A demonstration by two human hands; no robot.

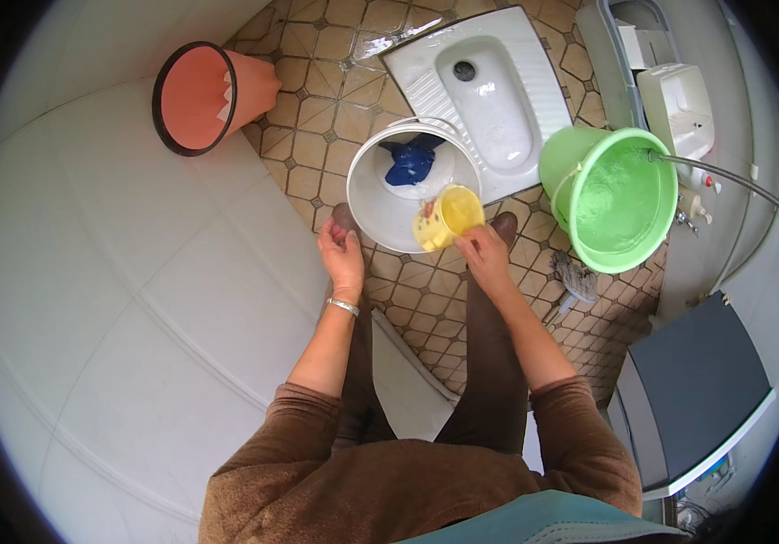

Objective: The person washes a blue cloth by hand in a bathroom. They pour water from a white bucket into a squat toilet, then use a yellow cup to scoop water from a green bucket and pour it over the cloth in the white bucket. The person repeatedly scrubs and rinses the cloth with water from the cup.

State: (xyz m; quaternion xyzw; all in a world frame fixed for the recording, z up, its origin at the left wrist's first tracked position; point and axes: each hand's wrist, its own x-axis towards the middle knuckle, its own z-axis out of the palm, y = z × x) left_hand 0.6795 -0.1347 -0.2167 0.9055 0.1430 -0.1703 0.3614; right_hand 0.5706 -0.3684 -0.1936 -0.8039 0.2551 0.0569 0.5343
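My right hand (484,255) grips a yellow plastic cup (433,221) with a printed pattern, held over the near right rim of a white bucket (389,221). At the bottom of this bucket lies a dark blue cloth (411,163). My left hand (342,255), with a bracelet at its wrist, is just left of the bucket's near rim. It holds nothing, and its fingers are partly curled. To the right stands a green bucket (617,255) with water in it, and a flexible metal hose (722,175) reaches over it.
A white squat toilet (423,85) is set into the tiled floor (423,299) beyond the white bucket. At the upper left is an orange waste bin (253,85). A brush or mop head (573,275) lies below the green bucket. A grey-topped appliance (698,387) stands at right.
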